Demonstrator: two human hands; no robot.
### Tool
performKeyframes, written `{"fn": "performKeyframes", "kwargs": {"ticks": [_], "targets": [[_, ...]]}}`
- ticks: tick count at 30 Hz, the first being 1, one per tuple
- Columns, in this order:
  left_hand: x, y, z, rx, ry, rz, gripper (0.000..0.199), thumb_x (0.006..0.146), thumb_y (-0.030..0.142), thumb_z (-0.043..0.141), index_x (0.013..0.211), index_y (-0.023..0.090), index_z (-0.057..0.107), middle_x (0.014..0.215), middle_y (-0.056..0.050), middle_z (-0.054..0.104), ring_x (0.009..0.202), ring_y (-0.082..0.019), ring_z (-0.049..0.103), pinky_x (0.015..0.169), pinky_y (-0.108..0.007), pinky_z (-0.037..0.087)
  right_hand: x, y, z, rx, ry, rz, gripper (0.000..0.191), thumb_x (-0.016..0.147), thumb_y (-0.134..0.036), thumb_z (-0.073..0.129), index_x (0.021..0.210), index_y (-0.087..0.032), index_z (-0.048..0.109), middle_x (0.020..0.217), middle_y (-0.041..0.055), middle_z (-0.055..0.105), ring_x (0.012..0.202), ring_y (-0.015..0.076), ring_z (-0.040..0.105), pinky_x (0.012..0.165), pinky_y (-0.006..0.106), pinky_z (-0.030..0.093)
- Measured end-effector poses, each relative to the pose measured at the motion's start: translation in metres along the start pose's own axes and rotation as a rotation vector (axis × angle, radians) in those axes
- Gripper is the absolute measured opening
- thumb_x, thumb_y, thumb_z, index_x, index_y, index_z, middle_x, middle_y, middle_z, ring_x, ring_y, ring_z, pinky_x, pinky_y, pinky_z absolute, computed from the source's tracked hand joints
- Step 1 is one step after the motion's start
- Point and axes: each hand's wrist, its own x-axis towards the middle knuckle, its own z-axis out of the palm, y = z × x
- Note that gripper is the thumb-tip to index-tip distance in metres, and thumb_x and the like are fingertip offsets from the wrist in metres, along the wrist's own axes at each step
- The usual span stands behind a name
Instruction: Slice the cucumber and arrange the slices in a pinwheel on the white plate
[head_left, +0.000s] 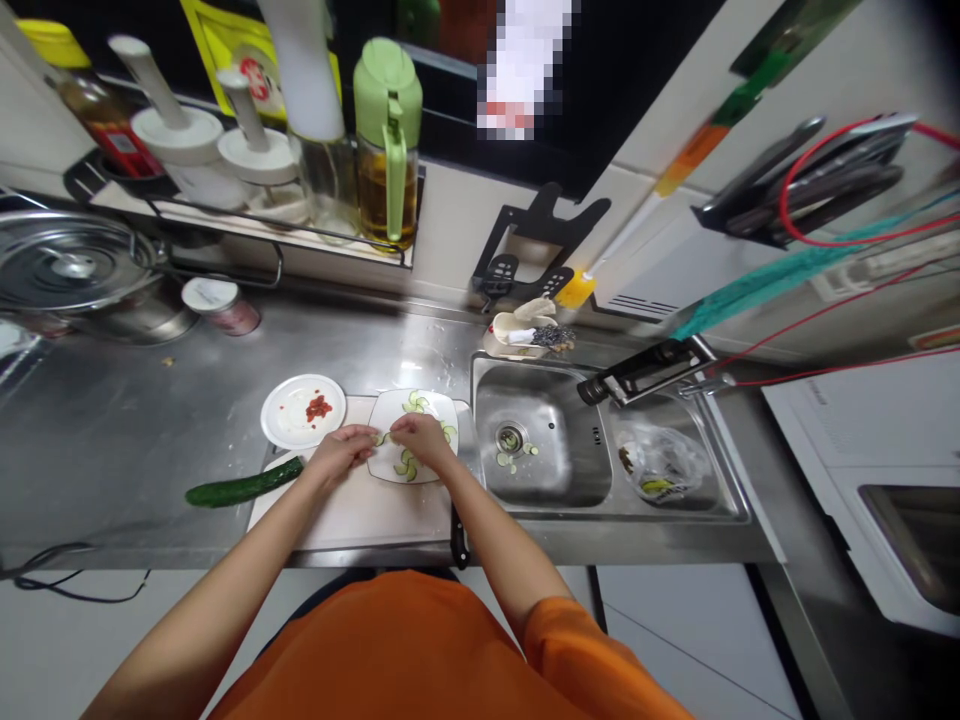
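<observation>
Over the left side of a white square plate (387,466), my left hand (343,452) pinches a thin cucumber slice (382,438). My right hand (422,440) is closed at the slice's other side, its fingertips pressed together. Green-edged cucumber slices (406,464) lie fanned in small groups on the plate, partly covered by my right hand. The plate rests on a pale cutting board (360,520). A length of cucumber (244,487) lies left of my left hand, one end on the board. Behind that hand, a round white plate (289,424) holds small red pieces (318,408).
A knife (459,540) lies at the board's right edge, handle toward me. Right of it is a steel sink (555,480) with slices near the drain and a plastic bag (667,465) in the second basin. A lidded pot (90,280) and a bottle rack (300,243) stand behind.
</observation>
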Motion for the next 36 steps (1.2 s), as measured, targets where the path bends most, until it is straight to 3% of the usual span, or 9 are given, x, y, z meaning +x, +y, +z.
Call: {"fn": "performKeyframes", "kwargs": {"ticks": [6, 13, 28, 36], "targets": [[0.010, -0.006, -0.002, 0.530, 0.194, 0.269, 0.030, 0.062, 0.040, 0.069, 0.081, 0.017, 0.072, 0.067, -0.001, 0.069, 0.061, -0.014, 0.058, 0.060, -0.025, 0.041, 0.010, -0.006, 0.007, -0.339, 0.081, 0.062, 0.005, 0.074, -0.022, 0.064, 0.078, -0.024, 0.066, 0.081, -0.0020, 0.067, 0.085, 0.0183, 0.056, 0.069, 0.028, 0.039], [0.011, -0.003, 0.002, 0.781, 0.273, 0.346, 0.023, 0.069, 0.037, 0.061, 0.080, 0.020, 0.072, 0.079, -0.003, 0.073, 0.075, -0.018, 0.063, 0.068, -0.025, 0.043, 0.018, -0.009, 0.017, -0.641, 0.047, -0.008, 0.015, 0.086, -0.022, 0.052, 0.087, -0.025, 0.066, 0.084, 0.0042, 0.067, 0.101, 0.0243, 0.048, 0.078, 0.036, 0.036], [0.012, -0.005, 0.003, 0.930, 0.305, 0.470, 0.018, 0.074, 0.031, 0.057, 0.084, 0.019, 0.065, 0.079, -0.004, 0.067, 0.077, -0.019, 0.060, 0.072, -0.027, 0.041, 0.021, -0.003, 0.023, -0.811, 0.029, -0.137, 0.023, 0.094, -0.028, 0.043, 0.093, -0.022, 0.066, 0.098, 0.0101, 0.065, 0.104, 0.0270, 0.042, 0.076, 0.037, 0.035], [0.011, -0.007, 0.003, 0.898, 0.296, 0.469, 0.017, 0.075, 0.032, 0.056, 0.081, 0.019, 0.065, 0.081, -0.004, 0.069, 0.077, -0.019, 0.061, 0.074, -0.028, 0.042, 0.006, 0.010, 0.024, -0.847, 0.043, -0.207, 0.026, 0.094, -0.023, 0.041, 0.101, -0.023, 0.066, 0.106, 0.0096, 0.062, 0.105, 0.0276, 0.041, 0.074, 0.036, 0.035]]}}
